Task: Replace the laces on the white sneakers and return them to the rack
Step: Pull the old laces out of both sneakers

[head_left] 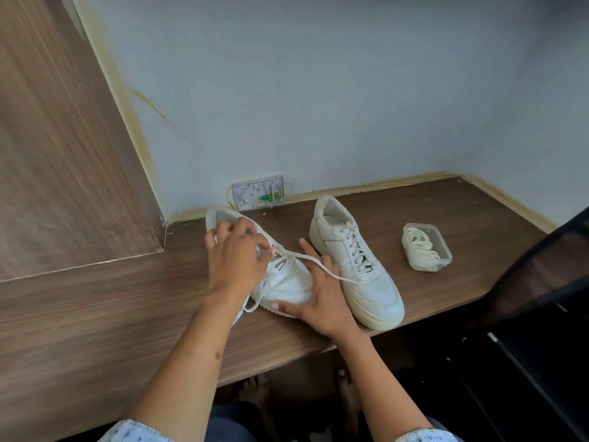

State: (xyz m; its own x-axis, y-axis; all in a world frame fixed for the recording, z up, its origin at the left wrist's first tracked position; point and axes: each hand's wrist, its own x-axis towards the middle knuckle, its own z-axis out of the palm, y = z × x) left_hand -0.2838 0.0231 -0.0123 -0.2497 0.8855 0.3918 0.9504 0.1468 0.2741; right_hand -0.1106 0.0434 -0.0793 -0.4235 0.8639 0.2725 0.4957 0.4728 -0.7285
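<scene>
Where the wooden desk (pixel 95 314) meets the pale wall, a tall wood-grain panel closes off the upper left of the frame, and the desk's front edge runs diagonally toward lower centre, just under your wrists. Bare desktop lies to the left of the shoes and between the right shoe and the tub; a dark mesh shape crowds the right edge.

Your left hand (pixel 234 256) arches over the left sneaker (pixel 287 282), fingers curled and pinching the lace (pixel 322 266) near the eyelets at frame centre. Your right hand (pixel 318 301) lies splayed against that shoe's toe and sole, fingers fairly straight, bracing it; the loose lace trails across its knuckles onto the neighbouring shoe.

The right sneaker (pixel 360 269), fully laced, smooth white leather with a thick yellowed sole, stands just beside, toe toward you. A clear plastic tub (pixel 427 247) holding coiled cream laces sits right of centre, apart from the shoes. An uncovered socket box (pixel 258 193) is mounted on the wall behind.
</scene>
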